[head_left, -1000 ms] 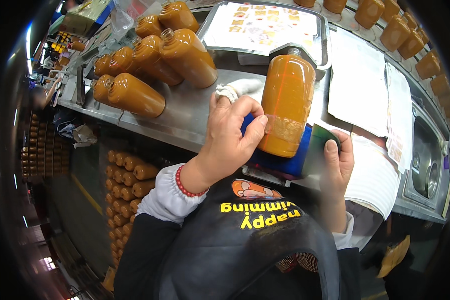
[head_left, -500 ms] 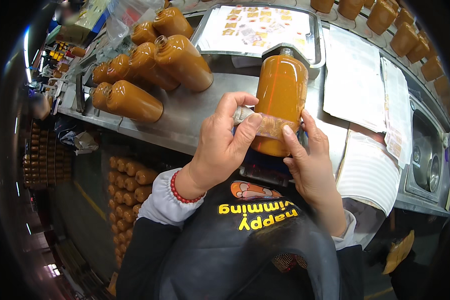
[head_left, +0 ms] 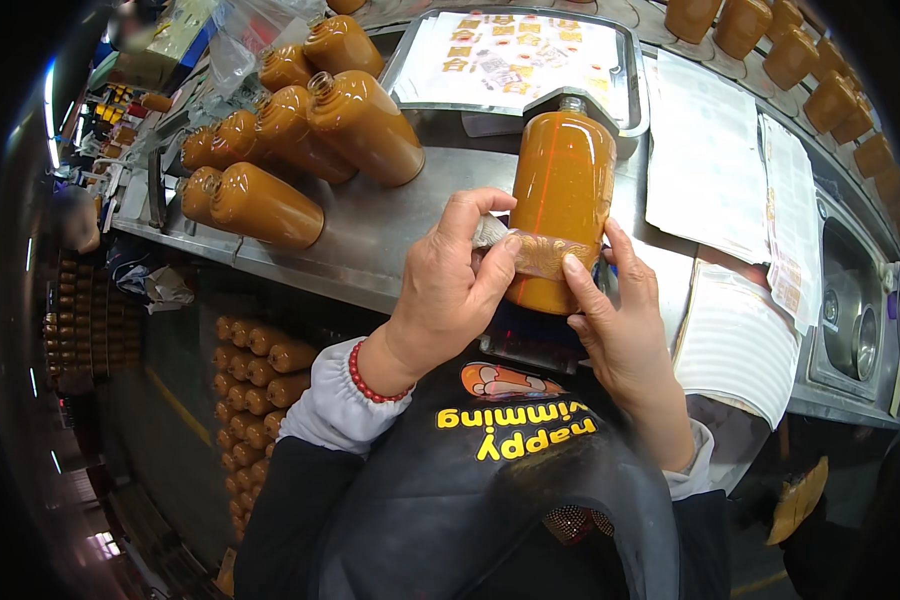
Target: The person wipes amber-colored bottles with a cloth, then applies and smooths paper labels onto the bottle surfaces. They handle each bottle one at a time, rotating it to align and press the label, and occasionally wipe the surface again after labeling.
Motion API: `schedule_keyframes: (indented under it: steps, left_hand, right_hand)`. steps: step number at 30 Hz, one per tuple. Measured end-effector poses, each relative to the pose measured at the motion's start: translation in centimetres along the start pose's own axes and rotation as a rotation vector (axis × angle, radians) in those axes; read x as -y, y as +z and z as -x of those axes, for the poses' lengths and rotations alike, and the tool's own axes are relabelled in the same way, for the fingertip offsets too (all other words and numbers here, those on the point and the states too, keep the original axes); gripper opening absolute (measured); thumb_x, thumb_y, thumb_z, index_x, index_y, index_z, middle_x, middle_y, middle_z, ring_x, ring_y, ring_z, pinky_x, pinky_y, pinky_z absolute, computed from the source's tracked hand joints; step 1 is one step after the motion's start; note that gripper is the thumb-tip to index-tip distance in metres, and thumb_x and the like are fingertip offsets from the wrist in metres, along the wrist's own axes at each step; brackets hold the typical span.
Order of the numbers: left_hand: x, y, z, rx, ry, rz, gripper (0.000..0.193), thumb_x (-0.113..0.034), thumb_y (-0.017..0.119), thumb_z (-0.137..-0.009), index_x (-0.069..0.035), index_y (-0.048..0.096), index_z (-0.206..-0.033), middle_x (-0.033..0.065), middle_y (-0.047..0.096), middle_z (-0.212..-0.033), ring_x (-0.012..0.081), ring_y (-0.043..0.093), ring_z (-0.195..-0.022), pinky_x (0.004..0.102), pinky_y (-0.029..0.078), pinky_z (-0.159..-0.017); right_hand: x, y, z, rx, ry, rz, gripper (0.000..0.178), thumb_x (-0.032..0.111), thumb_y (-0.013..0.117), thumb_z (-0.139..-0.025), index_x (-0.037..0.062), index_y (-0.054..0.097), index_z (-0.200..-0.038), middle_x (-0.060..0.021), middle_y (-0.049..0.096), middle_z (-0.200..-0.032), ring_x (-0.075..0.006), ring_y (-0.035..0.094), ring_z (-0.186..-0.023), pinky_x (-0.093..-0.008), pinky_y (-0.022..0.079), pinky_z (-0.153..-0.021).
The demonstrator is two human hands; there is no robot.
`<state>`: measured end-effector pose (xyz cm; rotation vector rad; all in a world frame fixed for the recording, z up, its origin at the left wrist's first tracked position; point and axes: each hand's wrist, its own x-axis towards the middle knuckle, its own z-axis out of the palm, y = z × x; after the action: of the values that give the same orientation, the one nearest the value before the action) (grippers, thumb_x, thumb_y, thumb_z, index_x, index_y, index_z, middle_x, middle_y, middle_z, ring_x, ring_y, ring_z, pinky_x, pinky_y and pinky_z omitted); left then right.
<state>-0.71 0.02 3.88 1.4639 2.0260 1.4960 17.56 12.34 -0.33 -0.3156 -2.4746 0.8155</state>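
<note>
A glossy caramel-brown bottle (head_left: 562, 170) stands in front of me with its neck against a dark angled holder (head_left: 571, 97). Across its lower part runs a translucent patterned decal strip (head_left: 545, 254). My left hand (head_left: 448, 270) pinches the strip's left end between thumb and fingers, with a greyish-white cloth (head_left: 490, 231) tucked in those fingers. On the other side, my right hand (head_left: 625, 310) presses its thumb on the strip's right part while its fingers rest along the bottle's right edge. Thin red light lines fall on the bottle.
Several brown bottles (head_left: 365, 125) stand on the metal table at left. Behind is a tray (head_left: 635, 100) with a printed decal sheet (head_left: 530, 55). Paper sheets (head_left: 705, 150) lie at right, before a metal sink (head_left: 850, 320). More bottles (head_left: 795, 55) line a conveyor at the far right.
The bottles on the far-right conveyor have shifted along it. My hands and the strip have barely moved; the strip looks flatter against the bottle.
</note>
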Motion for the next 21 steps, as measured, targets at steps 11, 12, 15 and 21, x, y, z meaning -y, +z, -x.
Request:
schedule_keyframes:
  steps: [11, 12, 15, 21]
  left_hand:
    - [1.8, -0.6, 1.2, -0.093, 0.060, -0.471, 0.038, -0.004, 0.066, -0.090, -0.001, 0.056, -0.126, 0.0129, 0.066, -0.100, 0.0251, 0.061, -0.085, 0.0381, 0.049, -0.079]
    - [2.0, -0.7, 1.3, -0.157, 0.159, -0.612, 0.038, -0.004, 0.066, -0.091, 0.000, 0.056, -0.128, 0.0115, 0.067, -0.101, 0.0236, 0.060, -0.091, 0.0362, 0.049, -0.082]
    - [0.2, 0.2, 2.2, -0.033, 0.484, -0.643, 0.056, -0.028, 0.072, -0.089, -0.001, 0.058, -0.136, 0.0132, 0.067, -0.119, 0.0359, 0.054, -0.119, 0.0538, 0.031, -0.111]
    - [3.1, 1.3, 4.0, -0.018, 0.419, -0.651, 0.072, -0.048, 0.068, -0.092, 0.002, 0.053, -0.142, 0.0149, 0.064, -0.133, 0.0362, 0.048, -0.136, 0.0576, 0.020, -0.118]
  right_hand:
    - [-1.2, 0.3, 0.8, -0.168, 0.060, -0.084, 0.072, -0.006, 0.069, -0.085, -0.0030, 0.039, -0.150, -0.0247, 0.052, -0.144, -0.0365, 0.059, -0.123, -0.0408, 0.047, -0.105]
    - [-1.6, 0.4, 1.1, -0.203, 0.076, -0.127, 0.067, -0.005, 0.067, -0.088, -0.0039, 0.040, -0.149, -0.0258, 0.056, -0.139, -0.0353, 0.061, -0.117, -0.0399, 0.049, -0.101]
    - [-1.0, 0.8, 1.5, -0.391, 0.330, -0.551, 0.032, 0.004, 0.059, -0.099, -0.0049, 0.053, -0.130, -0.0174, 0.069, -0.113, -0.0222, 0.068, -0.097, -0.0306, 0.054, -0.088]
    - [-0.3, 1.1, -1.2, -0.371, 0.499, -0.752, 0.018, 0.016, 0.061, -0.101, 0.0009, 0.055, -0.108, -0.0034, 0.063, -0.087, -0.0084, 0.055, -0.077, -0.0241, 0.047, -0.071]
